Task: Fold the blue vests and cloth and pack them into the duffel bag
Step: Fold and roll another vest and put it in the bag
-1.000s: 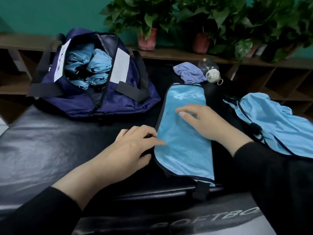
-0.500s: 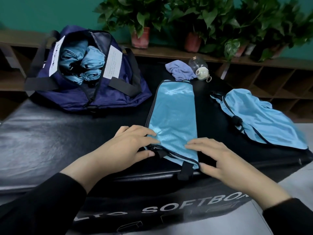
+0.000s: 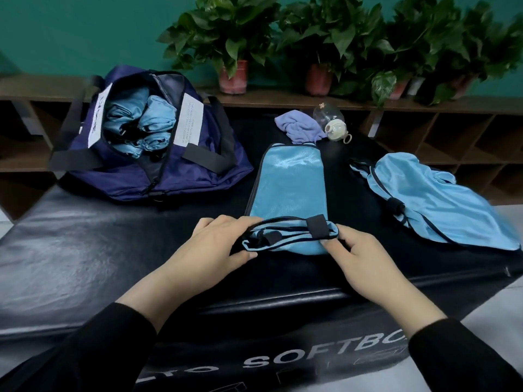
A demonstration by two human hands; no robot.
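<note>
Duffel bag: navy, black straps, unzipped and gaping, at the far left of the mat. Contents: several rolled light-blue vests, packed side by side; two white printed labels on the opening's flaps.

Folded vest: light blue with dark trim, a long narrow strip lying at the middle of the mat, its near end turned up into a first roll. Left hand grips the left end of that roll, fingers curled over it; right hand pinches the right end. Both sleeves black.

Loose vest: light blue, unfolded and rumpled, at the right of the mat, apart from the strip.

Cloth: lavender-blue, bunched, touching the strip's far end. Beside it, a clear bottle lying on its side.

Surface: black padded mat, glossy, white lettering on its front edge.

Room: teal wall, brown wooden shelf carrying potted plants, open cubbies below.
</note>
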